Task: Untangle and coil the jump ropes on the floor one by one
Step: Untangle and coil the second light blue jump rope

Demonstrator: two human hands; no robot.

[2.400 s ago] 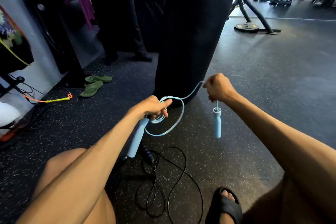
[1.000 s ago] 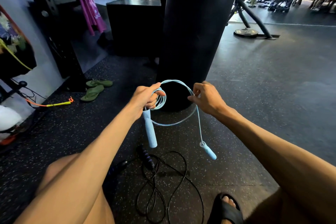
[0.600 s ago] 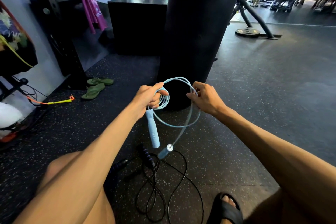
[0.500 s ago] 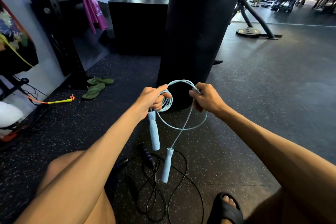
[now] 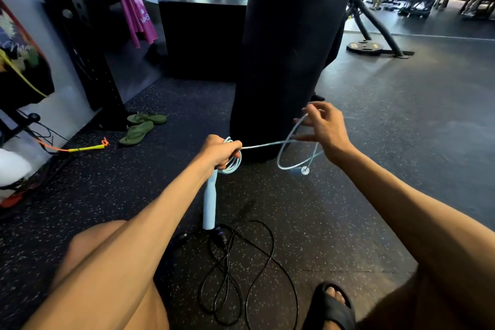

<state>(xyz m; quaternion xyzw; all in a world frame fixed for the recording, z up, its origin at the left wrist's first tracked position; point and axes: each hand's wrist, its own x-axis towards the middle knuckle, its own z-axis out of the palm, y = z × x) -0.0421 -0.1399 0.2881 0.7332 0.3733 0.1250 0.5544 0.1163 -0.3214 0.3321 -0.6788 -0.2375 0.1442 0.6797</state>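
Your left hand (image 5: 219,151) has its fingers curled tight round the coiled turns of the blue jump rope (image 5: 235,162), but your right hand (image 5: 325,128) has its fingers spread, the last loop only draped over them. With the free handle (image 5: 304,170) swinging below those fingers, the loop may slip off, twist, or snag the black jump rope (image 5: 227,257) on the floor beneath.

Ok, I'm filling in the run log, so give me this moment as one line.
left hand: grips blue rope coil | right hand: holds up loose loop, grip blurred | black rope: tangled on floor
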